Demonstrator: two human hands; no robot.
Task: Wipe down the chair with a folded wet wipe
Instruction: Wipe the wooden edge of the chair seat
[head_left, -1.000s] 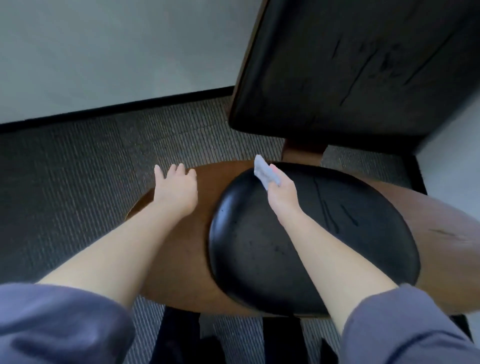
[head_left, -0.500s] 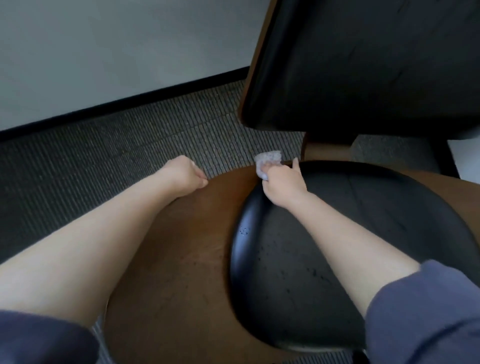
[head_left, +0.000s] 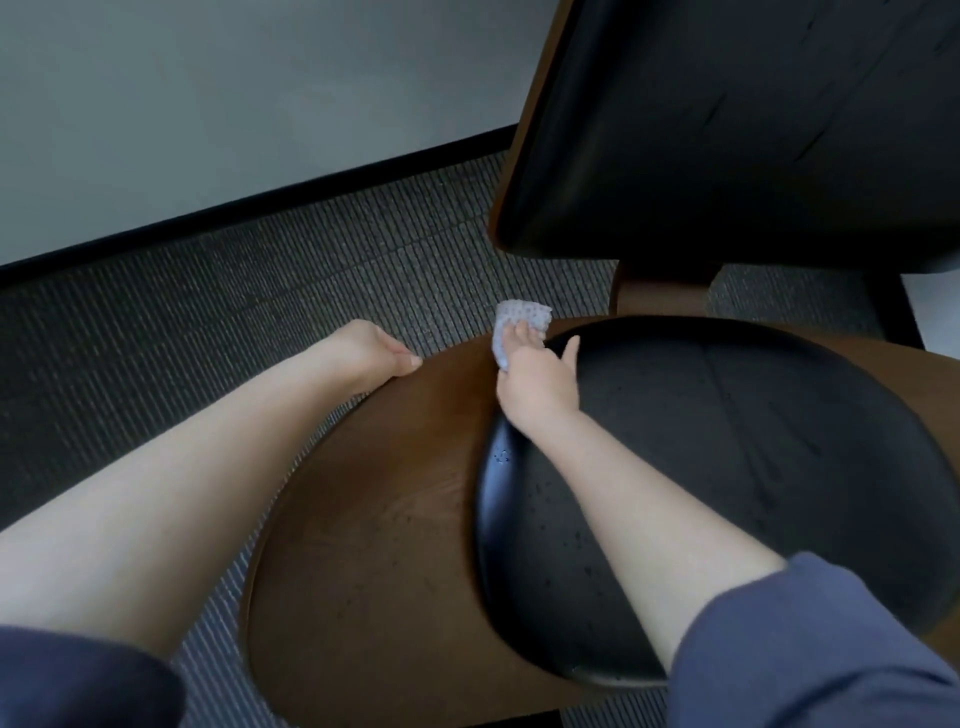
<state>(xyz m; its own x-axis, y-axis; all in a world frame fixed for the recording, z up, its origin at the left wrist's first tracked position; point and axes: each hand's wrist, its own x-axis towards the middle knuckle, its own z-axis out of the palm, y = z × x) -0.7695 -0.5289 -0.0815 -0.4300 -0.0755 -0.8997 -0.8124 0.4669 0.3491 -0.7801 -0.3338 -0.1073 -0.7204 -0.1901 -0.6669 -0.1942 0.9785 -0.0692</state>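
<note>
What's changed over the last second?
The left hand, flat before, now curls over the edge of the wooden seat. The right hand has carried the wet wipe from the black cushion to the seat's back edge. It still pinches the wipe.

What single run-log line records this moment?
right hand: holds wet wipe at seat pad edge | left hand: grips wooden seat rim

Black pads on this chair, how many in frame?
2. The round black padded seat cushion sits on the brown wooden seat shell, lower right; the black padded backrest is above it, top right, cropped by the frame. None seems hidden.
</note>
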